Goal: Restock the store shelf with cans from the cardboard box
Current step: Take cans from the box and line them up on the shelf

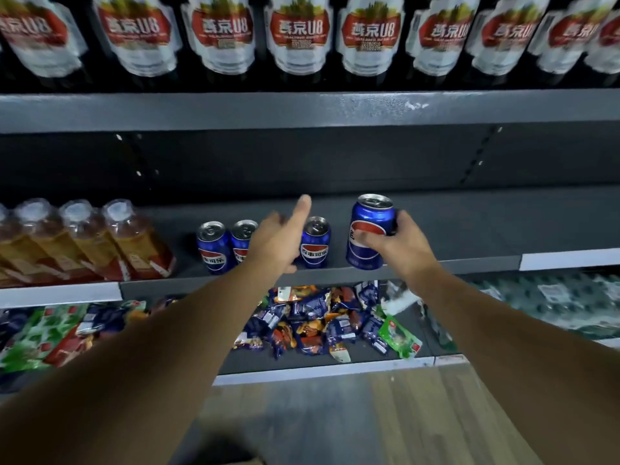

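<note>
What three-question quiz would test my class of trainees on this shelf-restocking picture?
1. True or false: the left hand grips a can.
2. How many blue cans stand unheld on the middle shelf?
3. The held can in the right hand is: A) lying flat; B) upright, right of the row; C) upside down.
Key: 1 false; 2 three; 3 B.

Can (367, 216) blue w/ red-white-blue emblem, silver top. Shelf (453, 223) dk grey. 12 o'clock beer bottles (300, 31): white labels, red badge. 9 o'clock drink bottles (134, 239) amber.
</note>
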Demonstrator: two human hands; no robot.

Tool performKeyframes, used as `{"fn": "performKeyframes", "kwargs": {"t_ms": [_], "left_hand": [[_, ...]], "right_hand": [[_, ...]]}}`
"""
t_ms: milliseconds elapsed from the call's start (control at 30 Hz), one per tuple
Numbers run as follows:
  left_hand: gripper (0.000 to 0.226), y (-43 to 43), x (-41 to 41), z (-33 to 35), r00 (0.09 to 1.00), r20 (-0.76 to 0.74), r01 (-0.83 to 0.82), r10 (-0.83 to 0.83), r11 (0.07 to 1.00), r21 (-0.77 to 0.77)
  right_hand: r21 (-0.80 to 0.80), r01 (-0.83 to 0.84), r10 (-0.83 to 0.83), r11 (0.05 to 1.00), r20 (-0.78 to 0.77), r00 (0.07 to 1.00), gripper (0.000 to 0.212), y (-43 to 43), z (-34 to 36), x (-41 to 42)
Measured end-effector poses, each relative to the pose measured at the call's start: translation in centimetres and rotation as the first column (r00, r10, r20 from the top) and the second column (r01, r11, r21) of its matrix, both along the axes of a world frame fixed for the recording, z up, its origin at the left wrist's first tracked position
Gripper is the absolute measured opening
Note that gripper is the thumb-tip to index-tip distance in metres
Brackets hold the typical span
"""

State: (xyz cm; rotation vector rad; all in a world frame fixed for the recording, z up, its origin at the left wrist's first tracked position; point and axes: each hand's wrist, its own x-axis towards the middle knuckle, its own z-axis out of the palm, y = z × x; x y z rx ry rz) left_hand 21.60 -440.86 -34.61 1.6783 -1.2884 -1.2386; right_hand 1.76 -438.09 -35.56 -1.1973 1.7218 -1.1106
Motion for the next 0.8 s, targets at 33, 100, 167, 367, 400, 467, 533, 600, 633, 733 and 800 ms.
{"fn": "performKeyframes", "kwargs": {"t_ms": [33,100,167,367,400,467,533,600,633,733,800], "left_hand": [[0.073,-0.4,0.0,-0.4,1.0,0.009,-0.027,0.027,1.0,-0.008],[0.064,-0.8,-0.2,-1.6,0.998,0.046,-0.043,0.045,0.999,-0.033],[0.055,-0.9,-0.4,-3.3,0.996,0.068,-0.055,0.058,0.997,-0.049],[0.065,-1.3,-1.1,-9.2,0.991,0.076,-0.11,0.113,0.993,-0.036],[0.068,-1.1,-1.3,-9.9,0.992,0.069,-0.106,0.108,0.994,-0.027],[0.066,-0.9,-1.7,-10.9,0.993,0.043,-0.106,0.106,0.994,-0.003],[0.064,-1.1,-2.0,-11.4,0.994,0.026,-0.104,0.103,0.995,0.014],[0.064,-1.3,-2.3,-11.4,0.993,0.025,-0.114,0.113,0.993,0.018],[0.064,-1.4,-2.5,-11.4,0.993,0.028,-0.116,0.116,0.993,0.015],[0.064,-1.6,-3.0,-11.2,0.993,0.032,-0.111,0.111,0.994,0.004],[0.063,-1.7,-3.3,-11.0,0.994,0.041,-0.1,0.1,0.995,-0.002]], "right_hand": [[0.005,0.001,-0.001,1.0,0.008,1.0,0.051,-0.7,-0.2,-0.6],[0.021,-0.004,0.003,1.0,0.016,1.0,0.049,-2.4,-1.0,-1.5],[0.043,-0.024,0.023,0.999,0.013,1.0,0.05,-4.2,-2.3,-2.0],[0.099,-0.099,0.103,0.99,-0.042,0.994,0.054,-8.5,-7.1,-2.9],[0.102,-0.111,0.115,0.989,-0.04,0.992,0.053,-8.8,-7.6,-3.1],[0.102,-0.131,0.134,0.986,-0.025,0.991,0.053,-9.2,-8.3,-3.4],[0.104,-0.15,0.152,0.983,-0.016,0.988,0.053,-9.5,-9.0,-3.7],[0.109,-0.164,0.166,0.981,-0.01,0.986,0.054,-9.7,-9.6,-3.9],[0.11,-0.168,0.169,0.98,-0.003,0.986,0.055,-9.8,-9.8,-3.9],[0.115,-0.173,0.172,0.978,0.023,0.985,0.059,-9.9,-10.2,-4.1],[0.122,-0.184,0.184,0.975,0.017,0.983,0.062,-9.9,-10.4,-4.1]]}}
